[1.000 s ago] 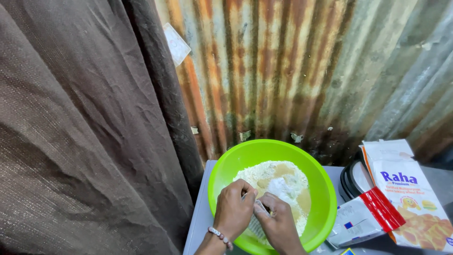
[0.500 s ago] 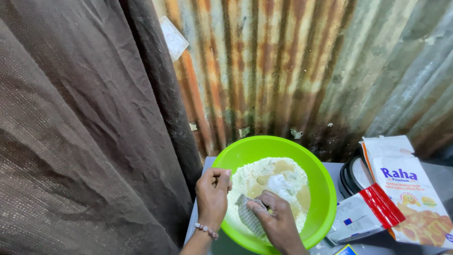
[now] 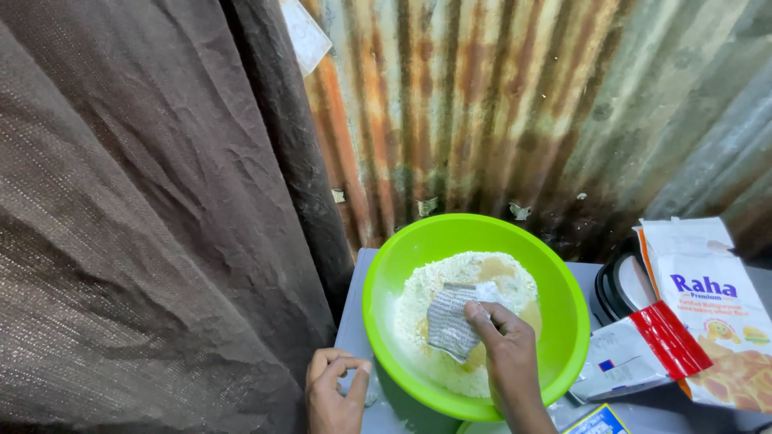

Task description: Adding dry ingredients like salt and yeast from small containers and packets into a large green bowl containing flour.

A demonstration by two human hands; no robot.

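A bright green plastic bowl (image 3: 386, 277) stands on a grey table (image 3: 354, 305) and holds a heap of white flour (image 3: 434, 281) with a yellowish patch. My right hand (image 3: 511, 350) is inside the bowl, pinching a small crinkled silver sachet (image 3: 450, 321) over the flour. My left hand (image 3: 334, 394) rests on the table just outside the bowl's left rim, its fingers loosely curled, and I see nothing in it.
An open white, red and orange flour bag (image 3: 708, 313) lies right of the bowl. Behind it sits a dark round lid or pan (image 3: 619, 281). A brown curtain (image 3: 145, 217) hangs at left; rusty corrugated sheet (image 3: 515, 104) forms the back wall.
My left hand has left the bowl and dropped to the table beside it. My right hand keeps the silver sachet, now held further up over the flour.
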